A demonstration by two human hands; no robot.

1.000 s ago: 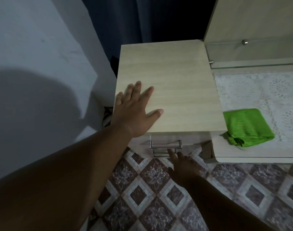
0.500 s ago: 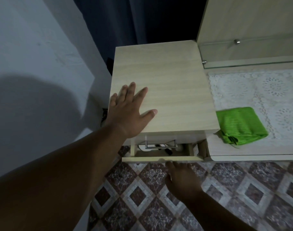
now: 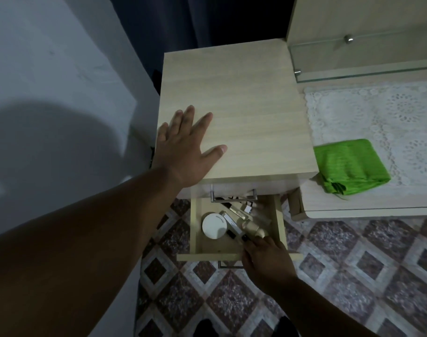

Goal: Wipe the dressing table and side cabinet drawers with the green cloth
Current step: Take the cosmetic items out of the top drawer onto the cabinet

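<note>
The light-wood side cabinet stands in the middle, and my left hand presses flat on its top near the front left corner. A lower drawer is pulled far out over the floor. My right hand grips its front edge, fingers curled over the rim and hiding part of the handle. The folded green cloth lies on the dressing table to the right, at its front left corner, apart from both hands.
Inside the drawer lie a round white compact and several cosmetic tubes and bottles. The drawer above it, with a metal handle, stays shut. A white lace mat covers the dressing table, under a glass shelf. A wall stands close on the left.
My right hand has pulled the drawer from nearly closed to far out, exposing its contents. My left hand has stayed flat on the cabinet top.
</note>
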